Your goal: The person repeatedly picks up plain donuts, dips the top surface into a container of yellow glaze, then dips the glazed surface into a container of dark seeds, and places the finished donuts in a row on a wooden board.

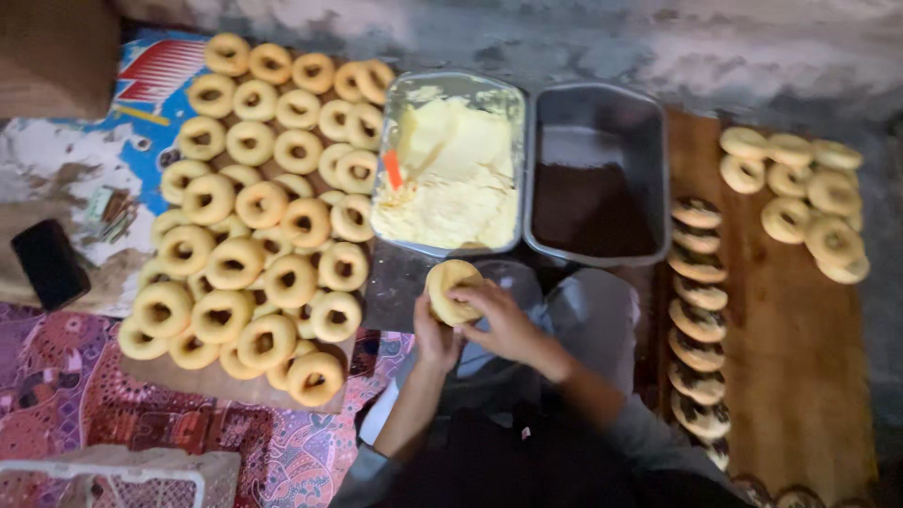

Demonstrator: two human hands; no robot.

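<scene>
Head view: left hand (435, 331) and right hand (500, 322) both closed around one plain doughnut (449, 288), held just below the tray of pale cream (451, 174); dark sprinkle tray (596, 179) beside; plain doughnut pile (259, 216) left; coated row (698, 315) right.

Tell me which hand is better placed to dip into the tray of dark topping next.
Probably the right hand: it lies on top of the doughnut, on the side of the dark tray. The left hand cradles the doughnut from below, nearer the cream tray.
</scene>
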